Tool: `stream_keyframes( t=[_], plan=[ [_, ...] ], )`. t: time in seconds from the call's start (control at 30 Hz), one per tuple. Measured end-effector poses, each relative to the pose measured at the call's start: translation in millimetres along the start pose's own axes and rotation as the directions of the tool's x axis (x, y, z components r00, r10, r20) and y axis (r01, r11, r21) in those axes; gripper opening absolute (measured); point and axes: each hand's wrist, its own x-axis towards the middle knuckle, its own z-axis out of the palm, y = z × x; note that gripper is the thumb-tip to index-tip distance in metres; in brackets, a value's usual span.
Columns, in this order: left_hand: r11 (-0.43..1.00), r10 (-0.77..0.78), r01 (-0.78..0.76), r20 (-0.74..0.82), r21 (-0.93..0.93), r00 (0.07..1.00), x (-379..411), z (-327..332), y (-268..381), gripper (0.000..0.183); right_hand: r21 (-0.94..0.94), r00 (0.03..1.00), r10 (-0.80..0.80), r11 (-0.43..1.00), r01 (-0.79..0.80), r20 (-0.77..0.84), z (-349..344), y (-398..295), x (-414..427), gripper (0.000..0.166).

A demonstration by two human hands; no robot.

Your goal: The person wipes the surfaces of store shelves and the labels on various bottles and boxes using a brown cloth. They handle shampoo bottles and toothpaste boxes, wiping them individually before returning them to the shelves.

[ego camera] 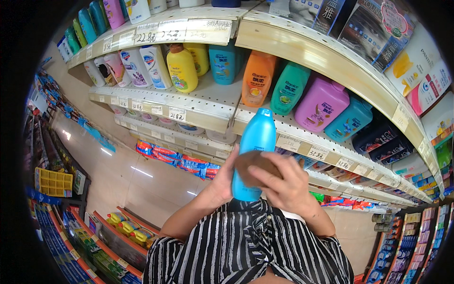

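Observation:
A light-blue shampoo bottle (256, 133) with a flip-top cap stands nearly upright before my chest. My left hand (224, 179) grips it from the side and from behind, so most of those fingers are hidden. In my right hand (289, 179) is a brown cloth (257, 167), laid across the middle of the bottle's front and covering most of its label. Beyond the bottle's cap, an orange Rejoice bottle (258, 80) and a green Rejoice bottle (290, 88) stand on the shelf.
Perforated white shelves (209, 96) with price tags curve around in front of me. A yellow pump bottle (181, 67), a large purple bottle (321, 103) and dark Clear bottles (374, 136) stand on them. Red-and-blue packets (191, 165) lie low down. Behind is another rack (117, 254).

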Motion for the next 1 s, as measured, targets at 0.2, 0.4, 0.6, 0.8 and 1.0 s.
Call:
stream_keyframes(
  t=[0.2,0.4,0.6,0.8,1.0],
  plan=[
    [0.995,0.011,-0.015,0.045,0.094,0.999,5.7,-10.0,-6.4,0.067,-0.134,0.966,0.095,0.982,-0.130,-0.239,12.5,38.8,7.6,0.045],
    [0.994,0.010,-0.010,0.001,0.109,1.000,-1.2,1.4,1.6,0.074,0.135,0.911,0.324,0.945,-0.298,-0.256,5.4,59.6,-4.1,0.039],
    [0.998,0.058,-0.063,0.135,0.029,0.989,3.7,-2.4,9.9,0.073,0.243,0.987,-0.135,0.964,0.110,0.090,-5.4,3.1,-15.7,0.047],
    [0.997,0.079,-0.079,0.010,0.005,0.997,3.5,3.1,4.2,0.072,0.063,0.998,0.028,0.998,-0.024,-0.051,8.5,19.4,-11.5,0.046],
    [0.992,0.002,-0.003,0.003,0.126,1.000,2.0,8.6,-1.3,0.072,0.103,0.881,0.341,0.940,-0.326,-0.327,11.9,55.0,-11.8,0.043]
  ],
)
